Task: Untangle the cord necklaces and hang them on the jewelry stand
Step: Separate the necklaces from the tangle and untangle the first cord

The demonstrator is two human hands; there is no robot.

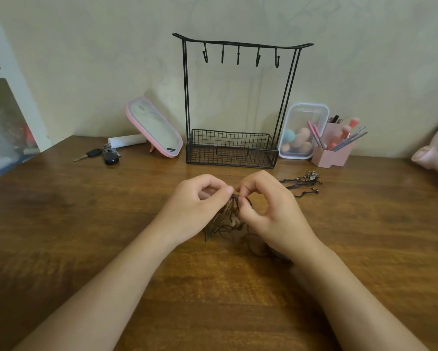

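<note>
A brown wooden table (pixel 86 249) fills the lower view, set against a pale wall. At its back edge stands the black wire jewelry stand (pixel 232 154), a mesh basket base with tall posts and a top bar carrying five hooks. Left of it a pink-framed oval mirror (pixel 154 130) leans back on its prop. To its right a clear plastic box of makeup sponges (pixel 301 130) stands on edge, touching a pink desk organizer (pixel 337 150) holding brushes.

Both forearms reach in from below. The left hand (pixel 200 201) and right hand (pixel 271 206) meet in front of the stand, each pinching, thumb against curled fingers, the top of a tangle of dark brown cord necklaces with flat pendants (pixel 228 219), which hangs down to the table between the wrists. A second bunch of dark cord necklaces (pixel 304 182) lies on the table just right of the right hand. Black car keys (pixel 104 154) rest near the mirror.
</note>
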